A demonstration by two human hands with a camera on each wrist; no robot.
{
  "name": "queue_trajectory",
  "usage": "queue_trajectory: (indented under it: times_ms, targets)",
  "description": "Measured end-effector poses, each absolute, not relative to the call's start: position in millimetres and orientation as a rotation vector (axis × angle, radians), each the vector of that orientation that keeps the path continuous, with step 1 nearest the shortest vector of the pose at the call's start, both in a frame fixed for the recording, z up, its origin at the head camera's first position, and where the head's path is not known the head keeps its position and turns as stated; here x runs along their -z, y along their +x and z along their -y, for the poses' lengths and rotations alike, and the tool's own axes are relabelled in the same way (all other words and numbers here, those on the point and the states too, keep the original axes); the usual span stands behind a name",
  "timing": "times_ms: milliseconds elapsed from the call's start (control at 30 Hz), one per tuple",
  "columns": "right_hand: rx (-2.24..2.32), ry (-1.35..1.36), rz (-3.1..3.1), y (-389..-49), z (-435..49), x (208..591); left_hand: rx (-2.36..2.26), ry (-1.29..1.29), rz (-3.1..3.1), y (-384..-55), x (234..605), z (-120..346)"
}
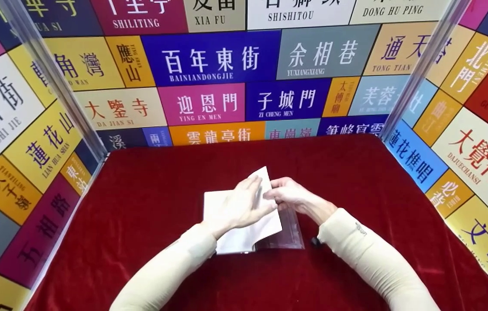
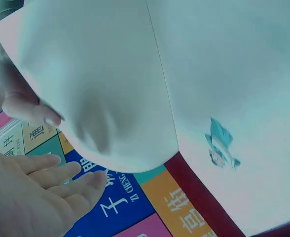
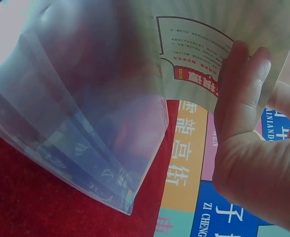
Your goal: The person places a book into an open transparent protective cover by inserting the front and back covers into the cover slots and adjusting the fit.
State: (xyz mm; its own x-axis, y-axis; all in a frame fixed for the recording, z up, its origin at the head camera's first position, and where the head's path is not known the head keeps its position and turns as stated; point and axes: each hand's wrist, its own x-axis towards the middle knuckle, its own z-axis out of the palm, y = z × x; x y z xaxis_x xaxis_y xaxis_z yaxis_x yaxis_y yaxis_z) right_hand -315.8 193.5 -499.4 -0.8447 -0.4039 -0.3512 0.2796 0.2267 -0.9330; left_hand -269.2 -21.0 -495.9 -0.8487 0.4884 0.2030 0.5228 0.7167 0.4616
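Note:
A booklet with white pages (image 1: pixel 226 224) lies spread on the red cloth, a small blue-green picture (image 2: pixel 221 143) printed on one page. One leaf (image 2: pixel 100 74) stands raised and bowed; its other side carries print and a red label (image 3: pixel 197 79). My right hand (image 1: pixel 293 196) pinches this leaf at its outer edge, fingers (image 3: pixel 243 94) against the printed side. My left hand (image 1: pixel 237 205) is held over the pages with its fingers extended; in the left wrist view it shows beside the raised leaf, holding nothing. Clear plastic sheets (image 3: pixel 86 123) fan out beneath the leaf on the right.
Red cloth (image 1: pixel 162 181) covers the table around the booklet. Panels with coloured name signs (image 1: pixel 209 58) stand at the back and both sides, with clear corner posts (image 1: pixel 421 65) between them. A small black object (image 1: pixel 315 241) shows beside the right sleeve.

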Motion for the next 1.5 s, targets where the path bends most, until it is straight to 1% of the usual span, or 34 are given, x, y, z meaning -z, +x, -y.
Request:
queue_trajectory:
  times_ms: [333,467,1133,1500]
  targets:
    - [1.699,-0.106,-1.905,-315,-191,501,0.787,-0.967,2.926,-274,509,15]
    - [1.709,-0.141,-1.892,-314,-192,502,0.734,-0.997,2.935,-276,510,14]
    - [1.725,-0.134,-1.982,-314,-193,505,0.643,-0.949,3.019,-271,508,17]
    - [1.694,-0.145,-2.096,-312,-197,510,0.507,-0.932,3.054,-270,511,18]
